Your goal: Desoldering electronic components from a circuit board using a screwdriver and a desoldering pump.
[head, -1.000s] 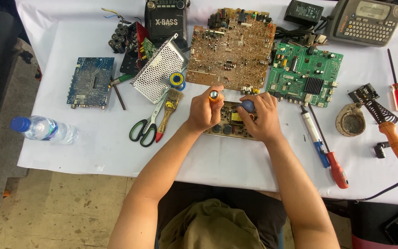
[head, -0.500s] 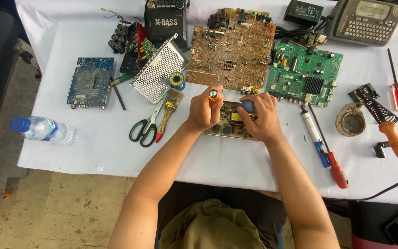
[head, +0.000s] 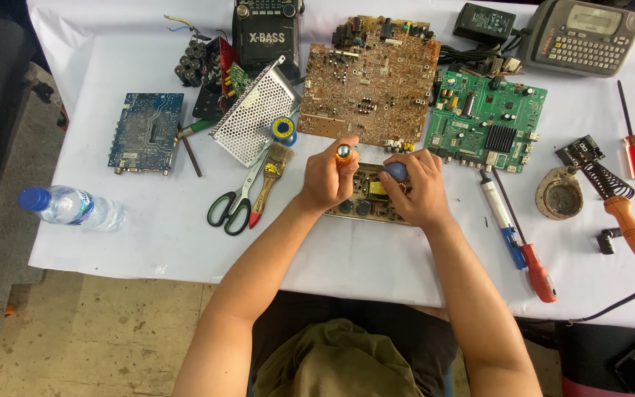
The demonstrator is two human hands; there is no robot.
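My left hand (head: 328, 180) is closed around a small screwdriver whose orange-and-silver handle top (head: 344, 153) sticks up above my fist. My right hand (head: 417, 187) rests on a small brown circuit board (head: 369, 197) at the table's front middle, with fingers wrapped over a round blue component (head: 395, 171) on it. Both hands sit side by side over this board and hide much of it.
A large brown board (head: 369, 81), a green board (head: 486, 121), a blue board (head: 145, 132) and a perforated metal cover (head: 251, 114) lie behind. Scissors (head: 233, 206), brush (head: 270, 173), solder spool (head: 284, 130), water bottle (head: 71, 208), screwdrivers (head: 527, 250), soldering iron (head: 626, 220) surround.
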